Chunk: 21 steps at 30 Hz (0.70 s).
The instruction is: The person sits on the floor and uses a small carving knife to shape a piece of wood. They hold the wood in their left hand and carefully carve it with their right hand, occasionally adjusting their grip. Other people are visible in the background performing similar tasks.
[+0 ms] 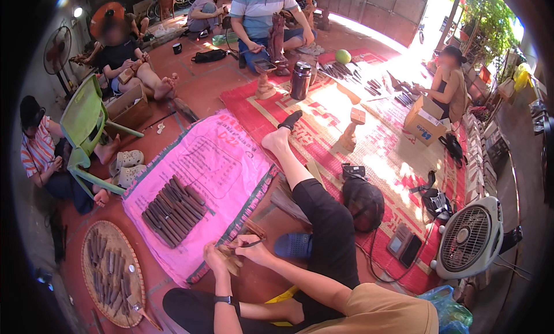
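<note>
My left hand (pixel 216 259) is closed on a small light-brown piece (pixel 232 263), wood-like in colour, held low over the floor between my legs. Against that piece works my right hand (pixel 253 250), its fingers pinched round a thin dark tool (pixel 256 242) like a pen or a small carving knife; the tool's tip is hidden. Just beyond my hands lies a pink printed sack (pixel 242 161), spread flat, with several dark brown sticks (pixel 173 211) in rows on it. A blue slipper (pixel 293 246) rests right of my right hand.
At left stand a round woven tray (pixel 138 276) of dark pieces with a brush (pixel 141 311) and a green chair (pixel 83 117). A box fan (pixel 470 237), black bag (pixel 363 202) and phone (pixel 411 250) lie right. Several people sit around; a thermos (pixel 300 80) stands on the red mat (pixel 323 132).
</note>
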Available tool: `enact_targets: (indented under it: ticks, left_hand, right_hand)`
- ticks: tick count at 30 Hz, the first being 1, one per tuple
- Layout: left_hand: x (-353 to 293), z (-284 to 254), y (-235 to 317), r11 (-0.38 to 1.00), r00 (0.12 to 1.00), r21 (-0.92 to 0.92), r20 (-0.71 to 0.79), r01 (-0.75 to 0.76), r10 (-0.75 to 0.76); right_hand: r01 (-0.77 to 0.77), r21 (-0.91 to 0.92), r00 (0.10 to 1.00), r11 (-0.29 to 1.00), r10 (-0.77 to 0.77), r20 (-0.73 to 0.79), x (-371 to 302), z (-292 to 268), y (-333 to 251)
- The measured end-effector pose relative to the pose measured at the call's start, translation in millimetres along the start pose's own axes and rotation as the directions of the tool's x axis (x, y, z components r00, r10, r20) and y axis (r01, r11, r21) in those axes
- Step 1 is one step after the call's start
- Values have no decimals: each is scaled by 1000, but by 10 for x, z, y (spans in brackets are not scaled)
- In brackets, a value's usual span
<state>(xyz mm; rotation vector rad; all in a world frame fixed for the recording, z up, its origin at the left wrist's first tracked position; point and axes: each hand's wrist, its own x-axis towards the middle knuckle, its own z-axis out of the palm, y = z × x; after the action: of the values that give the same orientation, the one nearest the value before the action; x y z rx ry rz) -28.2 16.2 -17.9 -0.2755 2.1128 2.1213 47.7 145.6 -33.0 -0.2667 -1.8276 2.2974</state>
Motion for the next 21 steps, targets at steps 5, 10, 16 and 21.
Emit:
enact_targets:
  ticks: [5, 10, 16, 21]
  left_hand:
    - [-24, -37, 86, 1000, 999, -4, 41, -5, 5]
    - [35, -54, -12, 1000, 1000, 28, 27, -14, 13]
    - [106, -91, -116, 999, 998, -30, 54, 20, -19]
    - [79, 56, -108, 986, 999, 161, 26, -46, 43]
  right_hand:
    - [-79, 41, 997, 996, 80, -18, -14, 113, -201]
    - [-19, 88, 1000, 996, 21, -21, 18, 62, -113]
    - [-78, 37, 997, 996, 79, -21, -1, 126, -277]
    - [79, 107, 996, 991, -73, -54, -1, -24, -206]
